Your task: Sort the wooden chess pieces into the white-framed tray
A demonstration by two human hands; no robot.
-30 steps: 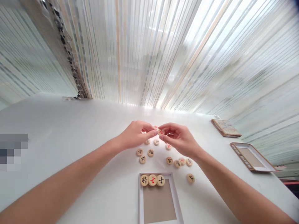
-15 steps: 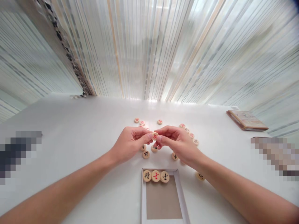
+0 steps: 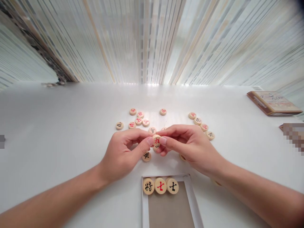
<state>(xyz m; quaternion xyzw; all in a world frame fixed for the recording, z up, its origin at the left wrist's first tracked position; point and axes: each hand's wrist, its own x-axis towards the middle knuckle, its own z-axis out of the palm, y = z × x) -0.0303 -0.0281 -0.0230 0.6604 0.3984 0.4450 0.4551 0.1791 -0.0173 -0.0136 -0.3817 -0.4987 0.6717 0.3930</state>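
My left hand (image 3: 123, 153) and my right hand (image 3: 190, 145) meet above the white table (image 3: 59, 133), both pinching one round wooden chess piece (image 3: 156, 140) with a red character, held upright between thumbs and forefingers. Several more wooden pieces lie scattered on the table beyond and under the hands, such as a red-marked cluster (image 3: 139, 120) and a black-marked piece (image 3: 146, 156). Near me lies a shallow white box tray (image 3: 192, 202) with a brown bottom. Three pieces stand in a row along its far edge: black (image 3: 148, 186), red (image 3: 160, 186), black (image 3: 172, 186).
A brown flat box lid (image 3: 273, 103) lies at the table's far right. Striped translucent curtains hang behind the table's far edge. Blurred patches cover the left edge and the right side.
The view has tilted down and nearer. Both hands, still pinching the red-marked piece, have drawn back towards me and closer to the tray. More scattered pieces now show beyond them.
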